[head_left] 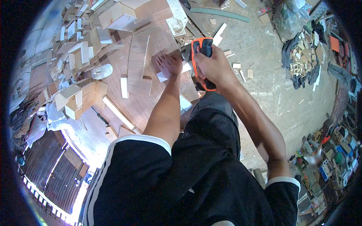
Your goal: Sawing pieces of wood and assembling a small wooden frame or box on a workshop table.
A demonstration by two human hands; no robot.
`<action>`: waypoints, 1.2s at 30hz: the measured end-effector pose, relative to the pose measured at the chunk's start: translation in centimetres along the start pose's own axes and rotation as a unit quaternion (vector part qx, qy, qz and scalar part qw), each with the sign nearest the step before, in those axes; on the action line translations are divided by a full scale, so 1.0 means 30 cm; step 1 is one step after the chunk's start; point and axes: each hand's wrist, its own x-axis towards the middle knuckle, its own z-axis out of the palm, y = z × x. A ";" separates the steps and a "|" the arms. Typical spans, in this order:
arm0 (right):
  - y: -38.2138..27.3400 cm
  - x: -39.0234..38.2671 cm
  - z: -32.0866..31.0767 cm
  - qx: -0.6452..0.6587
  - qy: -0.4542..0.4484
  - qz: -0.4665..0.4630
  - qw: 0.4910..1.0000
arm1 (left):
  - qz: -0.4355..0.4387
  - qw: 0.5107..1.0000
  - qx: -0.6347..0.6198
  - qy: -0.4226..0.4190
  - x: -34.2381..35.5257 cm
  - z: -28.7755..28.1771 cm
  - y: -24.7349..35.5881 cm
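Observation:
My right hand [215, 67] is wrapped round the orange and black handle of a handsaw [208, 47]. Its blade, only partly visible, points left toward the edge of the wooden worktable [113, 84]. Just left of the saw, my left hand [169, 63] presses down with fingers spread on a small brown wood piece [155, 61]. A pale strip [162, 77] shows from beneath that hand. Where the blade meets the wood is hard to make out. Beside my left hand lies a long notched wood panel [137, 64].
Wooden box-like assemblies [118, 17] stand at the table's far end, with another wooden assembly [85, 98] at the left. A clear plastic container [102, 71] sits between offcuts. On the floor to the right are a black sack of wood scraps [301, 56] and a green strip [220, 14].

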 end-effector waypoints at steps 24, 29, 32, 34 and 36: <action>-0.071 0.093 0.034 0.034 -0.083 0.027 0.996 | -0.001 1.000 -0.005 -0.009 0.005 -0.051 0.008; -0.108 0.048 0.003 0.043 -0.085 0.042 0.995 | -0.025 0.997 0.023 -0.063 0.005 -0.052 0.014; -0.108 0.036 0.003 0.062 -0.055 0.029 0.996 | -0.049 0.997 0.005 -0.067 0.011 -0.045 0.013; -0.097 0.035 0.008 0.055 -0.052 0.034 0.997 | -0.046 0.997 0.004 -0.060 0.009 -0.049 0.027; -0.090 0.027 0.018 0.023 -0.037 0.031 0.999 | -0.042 0.998 0.002 -0.054 0.010 -0.061 0.043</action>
